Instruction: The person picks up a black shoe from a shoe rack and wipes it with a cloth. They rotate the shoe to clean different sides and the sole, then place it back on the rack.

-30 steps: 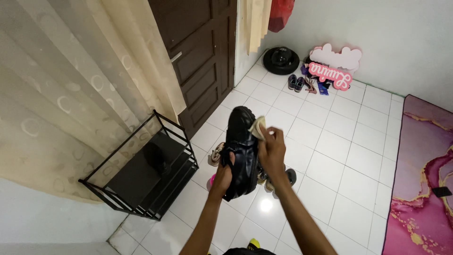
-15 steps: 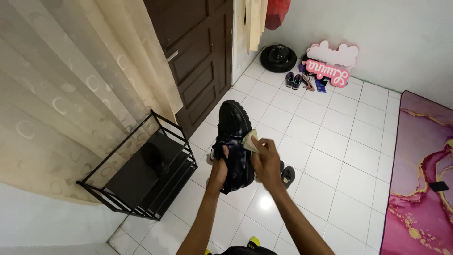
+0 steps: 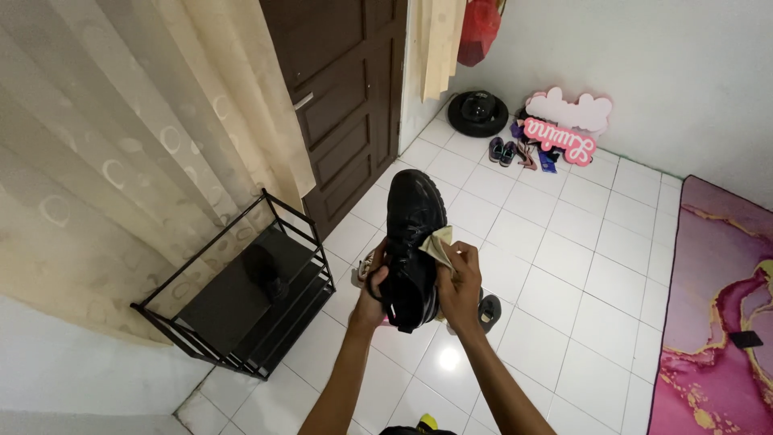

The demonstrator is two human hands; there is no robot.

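Observation:
I hold a shiny black shoe [image 3: 414, 221] up in front of me, toe pointing away. My left hand [image 3: 373, 286] grips its heel end from the left. My right hand [image 3: 459, 283] presses a small crumpled pale cloth [image 3: 440, 244] against the shoe's right side. Both forearms reach up from the bottom of the view.
A black metal shoe rack [image 3: 241, 294] with one dark shoe on it stands at the left under a cream curtain [image 3: 121, 137]. More shoes [image 3: 488, 310] lie on the white tile floor below my hands. A dark wooden door [image 3: 342, 89], a pink sign [image 3: 560, 138], a black helmet [image 3: 478, 111] and a pink rug [image 3: 717, 306] surround the floor.
My right hand with the cloth slid from near the shoe's toe down along its right side towards the middle. The shoe stayed held up by my left hand.

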